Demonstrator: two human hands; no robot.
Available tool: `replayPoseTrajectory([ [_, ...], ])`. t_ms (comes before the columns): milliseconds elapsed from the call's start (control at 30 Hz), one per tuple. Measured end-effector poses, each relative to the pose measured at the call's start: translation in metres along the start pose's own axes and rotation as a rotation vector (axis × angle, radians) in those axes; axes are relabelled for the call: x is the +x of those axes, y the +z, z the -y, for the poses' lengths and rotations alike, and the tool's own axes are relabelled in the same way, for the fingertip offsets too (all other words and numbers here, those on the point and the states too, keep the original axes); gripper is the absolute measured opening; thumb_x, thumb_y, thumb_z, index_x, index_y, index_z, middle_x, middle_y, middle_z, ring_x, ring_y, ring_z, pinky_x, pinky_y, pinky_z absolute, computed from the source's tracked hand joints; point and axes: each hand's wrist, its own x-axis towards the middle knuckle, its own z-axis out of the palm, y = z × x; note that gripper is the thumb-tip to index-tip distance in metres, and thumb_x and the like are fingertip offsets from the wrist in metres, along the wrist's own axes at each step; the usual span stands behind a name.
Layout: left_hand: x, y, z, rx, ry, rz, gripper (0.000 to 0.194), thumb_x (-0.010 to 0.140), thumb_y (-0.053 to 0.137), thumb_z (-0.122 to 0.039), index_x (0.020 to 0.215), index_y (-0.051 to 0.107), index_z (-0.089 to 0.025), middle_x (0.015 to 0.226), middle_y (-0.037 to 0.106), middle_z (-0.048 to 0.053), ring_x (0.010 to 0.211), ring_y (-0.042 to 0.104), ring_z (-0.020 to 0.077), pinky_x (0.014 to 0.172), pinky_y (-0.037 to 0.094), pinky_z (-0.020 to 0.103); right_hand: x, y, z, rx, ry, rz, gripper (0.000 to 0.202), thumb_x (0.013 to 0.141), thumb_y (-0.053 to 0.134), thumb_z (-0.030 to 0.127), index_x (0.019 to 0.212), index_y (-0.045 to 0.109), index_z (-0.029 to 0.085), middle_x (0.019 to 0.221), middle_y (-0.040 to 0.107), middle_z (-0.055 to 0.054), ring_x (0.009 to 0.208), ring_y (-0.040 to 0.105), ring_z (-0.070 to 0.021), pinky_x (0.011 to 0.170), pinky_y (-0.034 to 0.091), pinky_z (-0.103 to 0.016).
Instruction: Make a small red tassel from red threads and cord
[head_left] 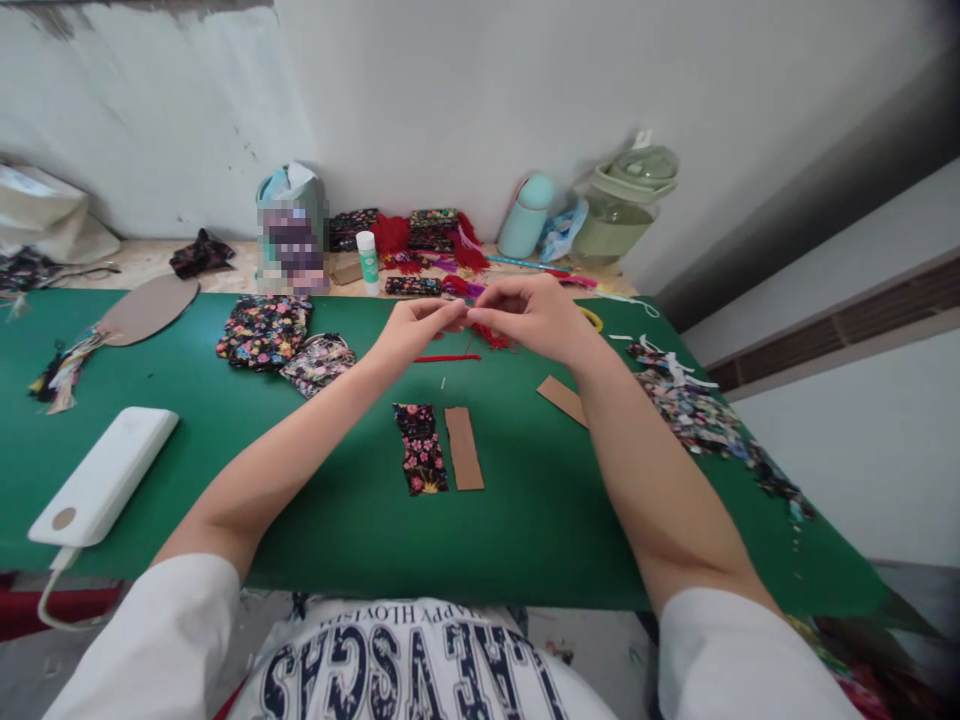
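Note:
Both hands meet above the far middle of the green mat, fingertips almost touching. My left hand (421, 325) is closed in a pinch, and so is my right hand (531, 318); whatever lies between their fingers is too small to make out. Just below them a red strip of cord (450, 358) lies on the mat, and red threads (493, 338) show beside my right fingers. Nearer to me, a dark flowered fabric strip (421, 450) lies beside a brown cardboard strip (466, 450). Another cardboard piece (562, 400) is partly behind my right forearm.
Folded flowered fabric (264, 332) and a white power bank (105, 475) with a cable lie left. A glue stick (367, 263), a blue bottle (526, 218) and a green jug (622, 205) stand along the wall. Fabric scraps (694, 410) cover the right edge.

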Motion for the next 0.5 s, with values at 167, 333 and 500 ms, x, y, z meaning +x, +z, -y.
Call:
replayPoseTrajectory([
  [167, -0.008, 0.0, 0.008, -0.169, -0.082, -0.04, 0.021, 0.074, 0.072, -0.038, 0.082, 0.071, -0.018, 0.08, 0.072, 0.004, 0.075, 0.066, 0.012, 0.071, 0.049, 0.024, 0.001, 0.01, 0.002, 0.032, -0.012, 0.061, 0.023, 0.071, 0.068, 0.043, 0.066, 0.064, 0.02, 0.06, 0.062, -0.001, 0.054, 0.054, -0.0139, 0.05, 0.041, -0.028],
  [333, -0.008, -0.001, 0.014, -0.174, -0.053, -0.091, 0.024, 0.069, 0.076, -0.035, 0.083, 0.069, -0.017, 0.081, 0.072, 0.004, 0.077, 0.066, 0.0133, 0.073, 0.05, 0.026, 0.0, 0.016, 0.002, -0.001, -0.024, 0.072, 0.025, 0.07, 0.068, 0.044, 0.066, 0.064, 0.02, 0.057, 0.061, -0.001, 0.054, 0.054, -0.014, 0.051, 0.041, -0.027],
  [500, -0.006, -0.002, 0.016, -0.184, -0.05, -0.121, 0.019, 0.066, 0.076, -0.027, 0.081, 0.069, -0.018, 0.081, 0.071, 0.004, 0.073, 0.064, 0.0124, 0.07, 0.05, 0.027, 0.001, 0.02, -0.003, -0.024, -0.057, 0.076, 0.024, 0.071, 0.066, 0.043, 0.066, 0.064, 0.02, 0.058, 0.062, -0.001, 0.055, 0.056, -0.0144, 0.053, 0.042, -0.028],
])
